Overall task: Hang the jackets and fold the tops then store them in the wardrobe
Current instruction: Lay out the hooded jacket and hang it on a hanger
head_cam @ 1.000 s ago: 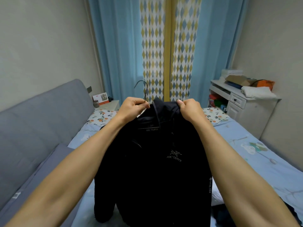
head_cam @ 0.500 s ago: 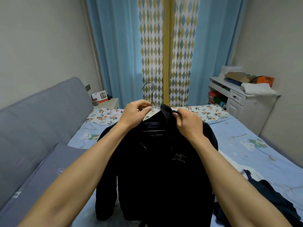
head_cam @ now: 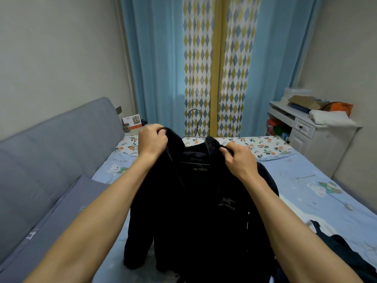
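The jacket [head_cam: 204,211] hangs in front of the person, above the bed [head_cam: 306,180], on a hanger [head_cam: 194,123] whose wire hook rises behind the collar. The left hand [head_cam: 152,142] is clamped on the left side of the collar. The right hand [head_cam: 237,158] is clamped on the right side. A second dark garment [head_cam: 334,248] lies on the bed at lower right. A headboard [head_cam: 51,150] stands to the left.

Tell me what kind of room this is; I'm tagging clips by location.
A bedroom, most likely: a bed with a printed sheet and pillows, a padded grey headboard along the wall, closed curtains, and a white cabinet in the corner.
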A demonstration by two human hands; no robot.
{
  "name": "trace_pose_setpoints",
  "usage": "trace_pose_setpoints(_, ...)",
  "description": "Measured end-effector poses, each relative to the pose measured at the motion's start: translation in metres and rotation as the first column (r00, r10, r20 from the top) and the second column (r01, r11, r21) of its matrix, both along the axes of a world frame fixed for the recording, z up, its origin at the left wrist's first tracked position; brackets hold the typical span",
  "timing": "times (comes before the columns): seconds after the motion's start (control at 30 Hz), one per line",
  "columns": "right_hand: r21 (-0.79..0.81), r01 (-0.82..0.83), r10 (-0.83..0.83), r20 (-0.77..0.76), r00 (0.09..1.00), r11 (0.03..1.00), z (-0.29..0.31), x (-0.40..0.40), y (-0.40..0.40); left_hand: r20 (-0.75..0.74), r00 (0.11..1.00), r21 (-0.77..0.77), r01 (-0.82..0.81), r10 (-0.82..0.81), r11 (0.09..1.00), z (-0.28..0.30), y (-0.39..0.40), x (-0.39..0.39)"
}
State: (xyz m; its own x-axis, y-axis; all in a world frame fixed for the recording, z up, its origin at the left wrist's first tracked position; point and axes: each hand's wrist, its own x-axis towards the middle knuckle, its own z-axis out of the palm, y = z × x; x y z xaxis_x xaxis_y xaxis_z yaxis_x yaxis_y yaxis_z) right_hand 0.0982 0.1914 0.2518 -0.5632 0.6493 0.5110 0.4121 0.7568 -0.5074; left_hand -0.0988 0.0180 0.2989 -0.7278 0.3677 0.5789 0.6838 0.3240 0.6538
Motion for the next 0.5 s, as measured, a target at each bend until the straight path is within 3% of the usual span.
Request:
trace_pose_setpoints(0.1,0.002,-0.055,0.055,-0.042,0.998,0.998,0.006,0.001,-0.004,0.096,0.972,-0.033,0.218,-0.214,0.975,0.021,0.006,-0.002)
trace_pose_setpoints(0.17,0.004,-0.058,0.058,-0.071,0.996,0.998,0.008,0.005,-0.005,0.228,0.901,-0.074,0.394,-0.369,0.916,0.017,0.003,0.005)
trace_pose_setpoints(0.23,0.009,-0.035,0.035,-0.097,0.995,0.999,0.007,0.009,-0.004,0.286,0.858,-0.064,0.462,-0.427,0.885,0.006,-0.004,0.007)
trace_pose_setpoints(0.3,-0.003,-0.015,0.014,-0.11,0.994,1.0,0.005,0.011,-0.002,0.261,0.861,-0.1,0.474,-0.436,0.875,-0.01,-0.014,0.003)
trace_pose_setpoints(0.37,-0.032,-0.01,0.006,-0.118,0.993,0.999,0.006,0.01,-0.002,0.142,0.9,-0.194,0.433,-0.411,0.88,-0.026,-0.024,0.004)
trace_pose_setpoints(0.43,-0.056,-0.018,0.01,-0.143,0.99,0.998,0.009,0.006,-0.004,-0.031,0.942,-0.281,0.312,-0.334,0.908,-0.041,-0.026,0.001)
trace_pose_setpoints(0.5,-0.055,-0.034,0.025,-0.152,0.988,0.998,0.013,-0.002,-0.011,-0.112,0.971,-0.261,0.175,-0.21,0.949,-0.039,-0.025,-0.001)
